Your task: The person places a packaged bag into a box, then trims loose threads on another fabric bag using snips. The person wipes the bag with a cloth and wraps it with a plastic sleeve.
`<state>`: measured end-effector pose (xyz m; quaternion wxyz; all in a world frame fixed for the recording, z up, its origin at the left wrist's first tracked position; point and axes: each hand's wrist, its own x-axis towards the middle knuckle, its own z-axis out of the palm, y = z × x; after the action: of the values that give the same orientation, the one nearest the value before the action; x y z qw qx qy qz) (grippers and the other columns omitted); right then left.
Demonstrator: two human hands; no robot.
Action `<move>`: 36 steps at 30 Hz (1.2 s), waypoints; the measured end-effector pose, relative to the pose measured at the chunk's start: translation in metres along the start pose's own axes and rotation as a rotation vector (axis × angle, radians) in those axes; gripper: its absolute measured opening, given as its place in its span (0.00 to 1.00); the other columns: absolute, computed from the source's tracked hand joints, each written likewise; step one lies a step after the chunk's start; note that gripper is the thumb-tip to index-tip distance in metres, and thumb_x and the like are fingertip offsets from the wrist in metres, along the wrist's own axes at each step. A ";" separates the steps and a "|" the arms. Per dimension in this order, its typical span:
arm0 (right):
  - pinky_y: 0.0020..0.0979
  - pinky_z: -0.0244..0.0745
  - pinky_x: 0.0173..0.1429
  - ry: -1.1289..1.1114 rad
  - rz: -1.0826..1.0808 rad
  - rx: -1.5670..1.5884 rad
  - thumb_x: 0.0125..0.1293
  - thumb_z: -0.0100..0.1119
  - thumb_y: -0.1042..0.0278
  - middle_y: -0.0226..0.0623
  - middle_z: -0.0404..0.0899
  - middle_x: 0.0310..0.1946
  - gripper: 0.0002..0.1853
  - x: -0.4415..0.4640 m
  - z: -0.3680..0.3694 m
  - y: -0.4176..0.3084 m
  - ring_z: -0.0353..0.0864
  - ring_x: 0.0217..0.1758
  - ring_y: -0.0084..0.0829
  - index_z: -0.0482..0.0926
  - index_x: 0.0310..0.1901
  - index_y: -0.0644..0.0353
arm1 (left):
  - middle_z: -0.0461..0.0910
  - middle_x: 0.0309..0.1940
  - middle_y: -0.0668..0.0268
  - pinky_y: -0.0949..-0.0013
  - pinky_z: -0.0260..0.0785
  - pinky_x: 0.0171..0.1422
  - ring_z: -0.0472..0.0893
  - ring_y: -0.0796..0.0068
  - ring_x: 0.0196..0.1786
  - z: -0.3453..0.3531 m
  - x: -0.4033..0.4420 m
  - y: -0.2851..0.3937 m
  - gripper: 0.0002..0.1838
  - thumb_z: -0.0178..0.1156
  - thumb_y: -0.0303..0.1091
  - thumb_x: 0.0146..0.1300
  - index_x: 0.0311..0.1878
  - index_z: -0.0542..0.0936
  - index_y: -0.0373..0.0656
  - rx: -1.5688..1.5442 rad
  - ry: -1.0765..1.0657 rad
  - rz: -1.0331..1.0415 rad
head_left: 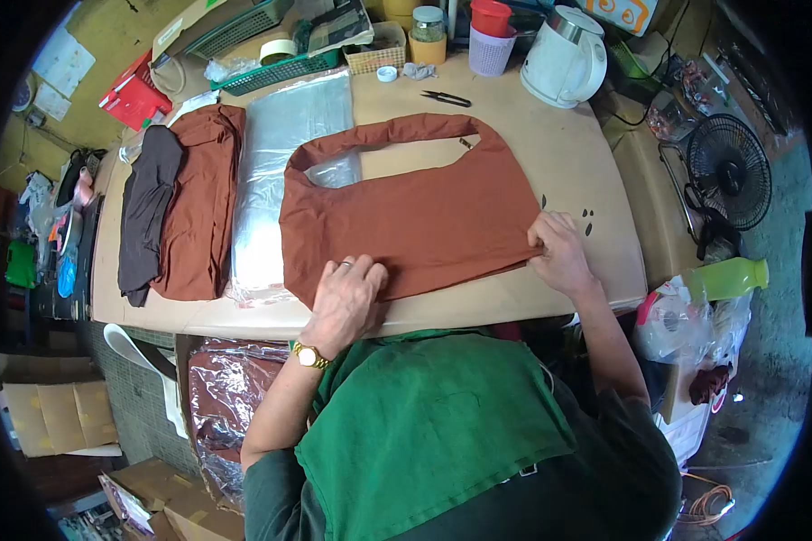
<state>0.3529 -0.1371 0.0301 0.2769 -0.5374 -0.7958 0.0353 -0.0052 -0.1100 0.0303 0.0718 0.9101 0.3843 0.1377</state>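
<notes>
A rust-brown cloth shoulder bag (415,212) lies flat on the table in front of me, its strap looped toward the far side. My left hand (347,290), with a ring and a gold watch at the wrist, has its fingers curled on the bag's near edge, left of the middle. At the bag's near right corner, my right hand (558,248) pinches the cloth between thumb and fingers. A small tag (465,142) shows at the right end of the strap opening. Part of the near edge is hidden under my left hand.
Clear plastic sleeves (284,126) lie partly under the bag. Left of them are folded brown cloth (203,207) and dark cloth (151,216). Thread snips (447,98), a white kettle (559,59) and a green basket (280,72) sit farther back. A black fan (729,171) stands right.
</notes>
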 end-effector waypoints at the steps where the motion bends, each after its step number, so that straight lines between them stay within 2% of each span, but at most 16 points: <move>1: 0.39 0.63 0.44 -0.010 0.006 0.027 0.39 0.59 0.86 0.36 0.67 0.27 0.17 -0.001 0.001 0.005 0.72 0.37 0.41 0.66 0.29 0.56 | 0.72 0.33 0.64 0.59 0.63 0.47 0.75 0.61 0.41 -0.001 -0.003 -0.007 0.10 0.60 0.26 0.48 0.35 0.74 0.47 0.002 0.003 -0.002; 3: 0.38 0.62 0.43 -0.041 -0.015 -0.024 0.39 0.57 0.87 0.36 0.66 0.28 0.17 -0.009 0.002 0.014 0.71 0.36 0.41 0.65 0.28 0.56 | 0.75 0.33 0.64 0.62 0.66 0.47 0.77 0.63 0.39 -0.001 -0.019 -0.027 0.03 0.59 0.28 0.54 0.32 0.75 0.46 0.185 -0.025 -0.117; 7: 0.42 0.64 0.45 -0.157 0.025 -0.062 0.43 0.53 0.87 0.38 0.68 0.33 0.15 -0.025 0.022 0.026 0.72 0.40 0.43 0.65 0.30 0.57 | 0.75 0.31 0.58 0.54 0.70 0.45 0.78 0.55 0.36 0.007 -0.046 -0.054 0.03 0.57 0.24 0.52 0.27 0.74 0.43 -0.044 -0.076 -0.327; 11: 0.47 0.67 0.52 -0.321 0.216 0.074 0.48 0.52 0.87 0.41 0.70 0.36 0.14 -0.007 -0.016 -0.004 0.75 0.47 0.45 0.67 0.35 0.59 | 0.76 0.32 0.55 0.52 0.69 0.47 0.78 0.51 0.39 -0.025 -0.069 -0.044 0.05 0.55 0.20 0.54 0.34 0.73 0.40 -0.018 -0.129 -0.362; 13: 0.51 0.64 0.66 -0.413 0.356 0.068 0.59 0.56 0.80 0.45 0.74 0.48 0.15 0.001 -0.031 -0.021 0.73 0.60 0.47 0.71 0.48 0.60 | 0.78 0.40 0.52 0.53 0.69 0.50 0.78 0.50 0.46 -0.043 -0.062 -0.034 0.10 0.57 0.25 0.59 0.45 0.74 0.38 0.000 -0.185 -0.387; 15: 0.51 0.61 0.70 -0.223 0.232 0.004 0.62 0.58 0.72 0.46 0.73 0.55 0.19 0.016 -0.005 -0.045 0.70 0.65 0.47 0.71 0.55 0.60 | 0.74 0.58 0.49 0.50 0.66 0.64 0.73 0.50 0.63 -0.033 -0.036 -0.006 0.22 0.61 0.34 0.63 0.59 0.73 0.39 -0.144 0.272 -0.405; 16: 0.52 0.57 0.74 -0.023 0.104 -0.061 0.66 0.61 0.63 0.48 0.72 0.62 0.25 0.024 0.010 -0.055 0.67 0.70 0.47 0.70 0.63 0.60 | 0.68 0.66 0.50 0.47 0.59 0.70 0.67 0.51 0.70 -0.023 -0.019 0.007 0.28 0.61 0.40 0.65 0.65 0.69 0.40 -0.055 0.235 -0.322; 20: 0.54 0.49 0.78 -0.223 0.090 -0.329 0.67 0.61 0.49 0.50 0.64 0.71 0.36 0.008 0.065 -0.059 0.60 0.76 0.47 0.64 0.71 0.58 | 0.54 0.79 0.59 0.40 0.40 0.81 0.52 0.53 0.80 0.035 -0.020 0.003 0.40 0.56 0.55 0.67 0.76 0.60 0.45 0.044 -0.062 -0.297; 24: 0.52 0.55 0.76 -0.423 0.139 -0.148 0.66 0.61 0.47 0.51 0.65 0.71 0.37 0.001 0.034 -0.044 0.62 0.76 0.47 0.66 0.70 0.60 | 0.63 0.74 0.56 0.44 0.54 0.76 0.62 0.50 0.75 -0.006 -0.045 -0.014 0.35 0.60 0.48 0.66 0.73 0.65 0.43 0.140 -0.169 -0.434; 26: 0.46 0.66 0.71 -0.549 0.236 0.073 0.66 0.63 0.52 0.52 0.70 0.66 0.32 0.026 0.015 -0.039 0.68 0.71 0.48 0.71 0.65 0.64 | 0.77 0.55 0.47 0.49 0.68 0.62 0.76 0.45 0.58 -0.032 -0.026 -0.033 0.23 0.63 0.40 0.64 0.59 0.76 0.39 -0.154 -0.147 -0.598; 27: 0.46 0.66 0.71 -0.548 0.233 0.075 0.66 0.63 0.52 0.52 0.70 0.66 0.32 0.044 0.018 -0.033 0.68 0.71 0.48 0.71 0.65 0.64 | 0.78 0.43 0.47 0.52 0.71 0.51 0.78 0.44 0.47 -0.027 -0.017 -0.038 0.17 0.64 0.34 0.62 0.51 0.78 0.37 0.069 0.259 -0.501; 28: 0.44 0.68 0.69 -0.459 0.267 0.141 0.66 0.62 0.53 0.52 0.72 0.64 0.30 0.064 0.022 -0.030 0.70 0.69 0.48 0.72 0.63 0.65 | 0.77 0.43 0.47 0.51 0.72 0.51 0.78 0.44 0.47 -0.026 -0.002 -0.055 0.18 0.64 0.37 0.62 0.51 0.77 0.35 0.112 0.448 -0.426; 30: 0.41 0.71 0.67 -0.365 0.295 0.203 0.67 0.62 0.55 0.52 0.74 0.62 0.28 0.092 0.037 -0.023 0.73 0.67 0.48 0.73 0.62 0.66 | 0.77 0.44 0.48 0.51 0.72 0.50 0.77 0.44 0.48 -0.016 0.030 -0.084 0.18 0.65 0.38 0.62 0.50 0.77 0.35 -0.019 0.529 -0.515; 32: 0.47 0.63 0.72 -0.067 0.185 0.248 0.69 0.59 0.53 0.52 0.71 0.65 0.28 0.107 0.081 -0.006 0.67 0.71 0.47 0.71 0.63 0.65 | 0.78 0.42 0.48 0.51 0.72 0.49 0.78 0.45 0.47 0.005 0.066 -0.108 0.17 0.65 0.38 0.61 0.48 0.77 0.36 0.033 0.596 -0.520; 34: 0.51 0.56 0.75 -0.022 0.085 0.047 0.70 0.58 0.52 0.52 0.68 0.67 0.29 0.102 0.116 -0.003 0.64 0.73 0.47 0.70 0.64 0.64 | 0.79 0.40 0.49 0.52 0.73 0.48 0.80 0.46 0.45 0.014 0.084 -0.125 0.15 0.66 0.38 0.61 0.45 0.78 0.37 0.089 0.659 -0.528; 36: 0.58 0.38 0.79 -0.124 0.040 -0.174 0.72 0.54 0.46 0.50 0.60 0.72 0.31 0.099 0.120 -0.011 0.53 0.79 0.48 0.66 0.68 0.60 | 0.81 0.34 0.52 0.52 0.73 0.44 0.82 0.48 0.39 0.016 0.096 -0.136 0.12 0.66 0.38 0.60 0.39 0.79 0.40 0.014 0.361 -0.664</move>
<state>0.2601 -0.0265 -0.0274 0.1787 -0.5718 -0.8007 0.0046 -0.0287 0.0535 0.0012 0.0373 0.6974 0.6658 0.2625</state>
